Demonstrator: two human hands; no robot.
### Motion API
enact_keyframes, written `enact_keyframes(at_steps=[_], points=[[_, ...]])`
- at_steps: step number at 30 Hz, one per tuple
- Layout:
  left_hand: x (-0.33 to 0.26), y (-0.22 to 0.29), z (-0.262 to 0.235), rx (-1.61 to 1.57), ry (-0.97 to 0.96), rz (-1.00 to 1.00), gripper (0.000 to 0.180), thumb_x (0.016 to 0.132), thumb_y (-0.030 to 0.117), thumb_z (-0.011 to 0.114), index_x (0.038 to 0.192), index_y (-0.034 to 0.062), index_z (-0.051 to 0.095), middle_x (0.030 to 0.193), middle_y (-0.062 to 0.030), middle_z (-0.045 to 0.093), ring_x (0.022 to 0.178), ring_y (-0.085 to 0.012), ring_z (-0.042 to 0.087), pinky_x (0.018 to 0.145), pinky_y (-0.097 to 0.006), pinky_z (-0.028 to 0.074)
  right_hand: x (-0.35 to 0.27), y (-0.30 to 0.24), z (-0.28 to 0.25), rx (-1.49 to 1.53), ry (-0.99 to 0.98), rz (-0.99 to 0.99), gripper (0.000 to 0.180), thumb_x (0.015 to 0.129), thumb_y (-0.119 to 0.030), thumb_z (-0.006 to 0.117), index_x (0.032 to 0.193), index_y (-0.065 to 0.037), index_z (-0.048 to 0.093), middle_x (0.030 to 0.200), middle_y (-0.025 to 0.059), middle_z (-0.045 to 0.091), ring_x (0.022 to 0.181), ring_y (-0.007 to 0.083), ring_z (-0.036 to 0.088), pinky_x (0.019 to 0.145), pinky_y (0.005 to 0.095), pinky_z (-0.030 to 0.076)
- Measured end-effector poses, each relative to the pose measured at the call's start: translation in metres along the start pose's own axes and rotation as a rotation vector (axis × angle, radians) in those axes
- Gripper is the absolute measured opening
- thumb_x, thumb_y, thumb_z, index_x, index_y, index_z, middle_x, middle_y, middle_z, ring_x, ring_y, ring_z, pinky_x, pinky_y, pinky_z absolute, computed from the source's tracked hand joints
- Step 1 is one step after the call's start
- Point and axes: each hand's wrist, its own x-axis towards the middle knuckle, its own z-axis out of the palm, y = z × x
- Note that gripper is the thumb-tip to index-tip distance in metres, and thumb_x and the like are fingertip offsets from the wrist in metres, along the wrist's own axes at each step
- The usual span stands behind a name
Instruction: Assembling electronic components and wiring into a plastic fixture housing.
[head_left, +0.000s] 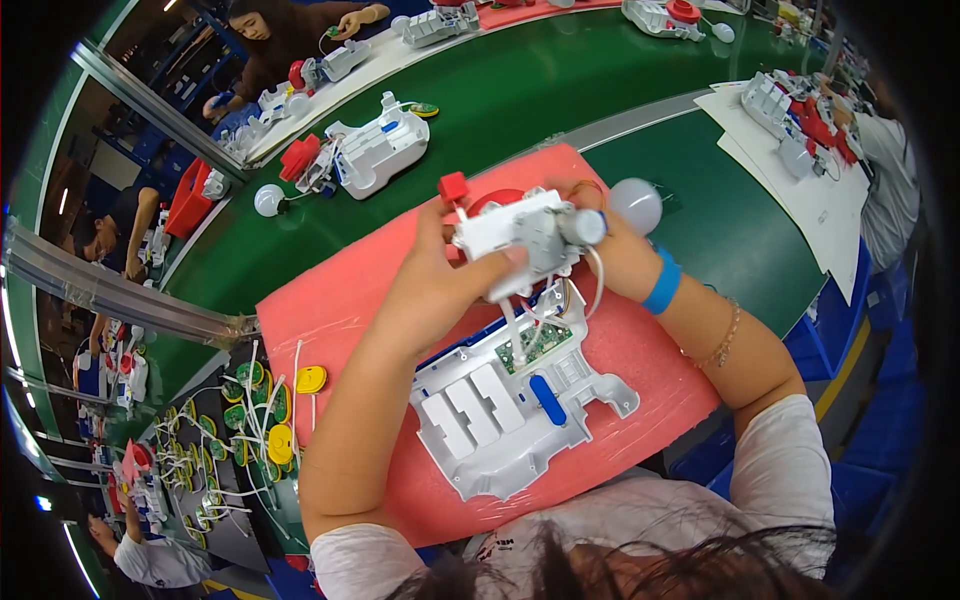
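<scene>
Both my hands hold up a white and grey plastic assembly [525, 240] with a red square knob [453, 187] at its left and a round stub at its right. My left hand [440, 265] grips its left side, thumb across the front. Around its right end is my right hand [622, 262], partly hidden behind it and slightly blurred. Below lies an open white plastic housing [480, 470], inner side up, with a green circuit board [540, 347] and a blue oval piece [547, 399]. Wires run between board and assembly. A white globe [636, 205] rests beyond my right hand.
A pink foam sheet [335, 275] lies under the housing. To the left sit several yellow-and-green round boards with white cables [240, 415]. Another unit [380, 150] stands on the green conveyor [520, 85] ahead. White paper [760, 170] lies at right. Several people work nearby.
</scene>
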Motion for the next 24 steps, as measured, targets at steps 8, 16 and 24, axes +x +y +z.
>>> enact_keyframes(at_steps=[8, 16, 24], points=[[-0.021, -0.006, 0.011, 0.129, 0.117, 0.042, 0.062, 0.071, 0.023, 0.068, 0.118, -0.0047, 0.039, 0.108, -0.0173, 0.049, 0.094, -0.0214, 0.054, 0.075, -0.029, 0.045, -0.009, -0.051, -0.045, -0.289, 0.314, -0.248, 0.027, 0.071, 0.008, 0.049, 0.096, -0.003, 0.055, 0.097, 0.0129, 0.052, 0.079, 0.0319, 0.053, 0.07, 0.0315, 0.046], [-0.022, -0.014, 0.012, -0.257, 0.166, 0.04, 0.053, 0.072, 0.017, 0.067, 0.114, -0.0009, 0.04, 0.098, -0.0108, 0.055, 0.084, -0.0151, 0.056, 0.07, -0.027, 0.046, -0.052, -0.087, -0.033, 0.297, -0.339, 0.034, 0.025, 0.081, -0.015, 0.058, 0.101, 0.001, 0.059, 0.085, 0.0152, 0.061, 0.071, 0.0235, 0.06, 0.063, 0.0325, 0.046], [-0.026, -0.012, 0.017, -0.165, 0.121, 0.106, 0.061, 0.069, 0.015, 0.07, 0.116, -0.0029, 0.035, 0.102, -0.0144, 0.053, 0.093, -0.0199, 0.055, 0.076, -0.03, 0.047, -0.051, -0.074, 0.003, 0.157, -0.358, 0.101, 0.02, 0.078, -0.012, 0.058, 0.095, -0.002, 0.059, 0.086, 0.0147, 0.06, 0.082, 0.0316, 0.057, 0.072, 0.0385, 0.046]])
